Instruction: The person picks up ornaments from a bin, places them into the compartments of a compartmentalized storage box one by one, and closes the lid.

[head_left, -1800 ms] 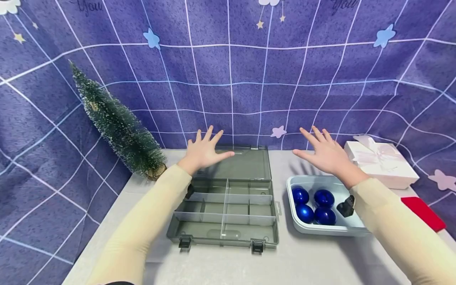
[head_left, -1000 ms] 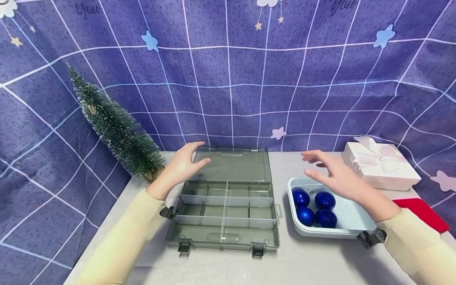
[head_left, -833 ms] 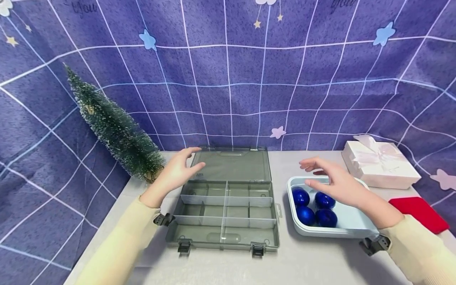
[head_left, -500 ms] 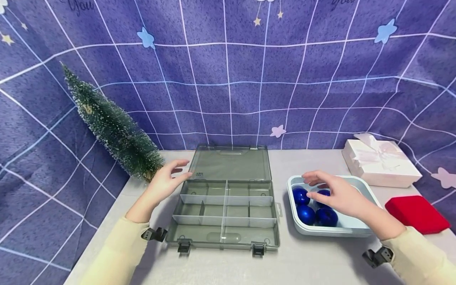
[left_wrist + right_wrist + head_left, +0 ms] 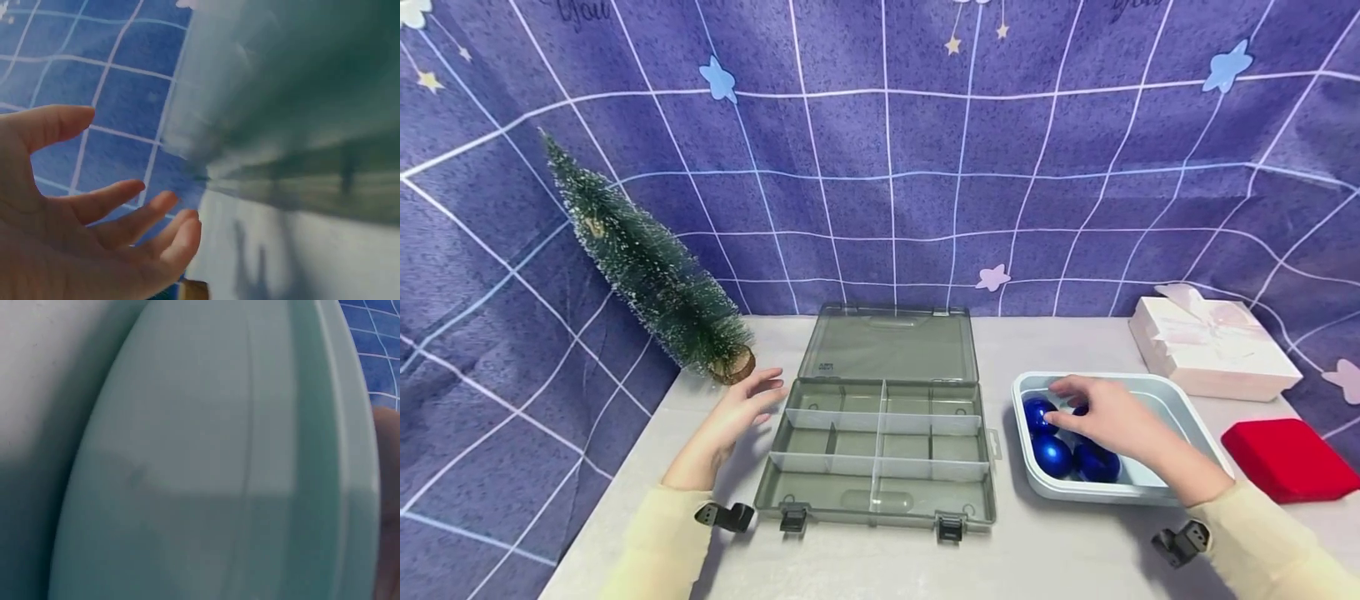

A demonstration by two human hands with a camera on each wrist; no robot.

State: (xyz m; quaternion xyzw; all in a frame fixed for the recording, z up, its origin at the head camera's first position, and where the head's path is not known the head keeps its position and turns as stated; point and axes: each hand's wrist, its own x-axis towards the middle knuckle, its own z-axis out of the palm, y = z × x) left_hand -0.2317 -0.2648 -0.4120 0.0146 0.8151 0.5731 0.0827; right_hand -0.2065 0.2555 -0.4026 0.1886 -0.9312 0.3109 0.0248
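Note:
My right hand reaches over the rim of a pale blue plastic tray, palm down, thumb and fingers apart. Its fingertips are at the back-left blue ball; whether they touch it, I cannot tell. Two more blue balls show at the front, and another is mostly hidden under the hand. In the right wrist view the tray's outer wall fills most of the picture. My left hand hovers with loosely bent fingers, holding nothing, left of a grey see-through compartment box with its lid laid back.
A small frosted Christmas tree leans at the back left, on a wooden base. At the back right are a white gift box with a ribbon and a red box. A blue patterned cloth hangs behind the white table.
From raised and spread, both hands have come down. The right hand has lowered into the tray over the balls; the left has moved down beside the compartment box. The objects have stayed put.

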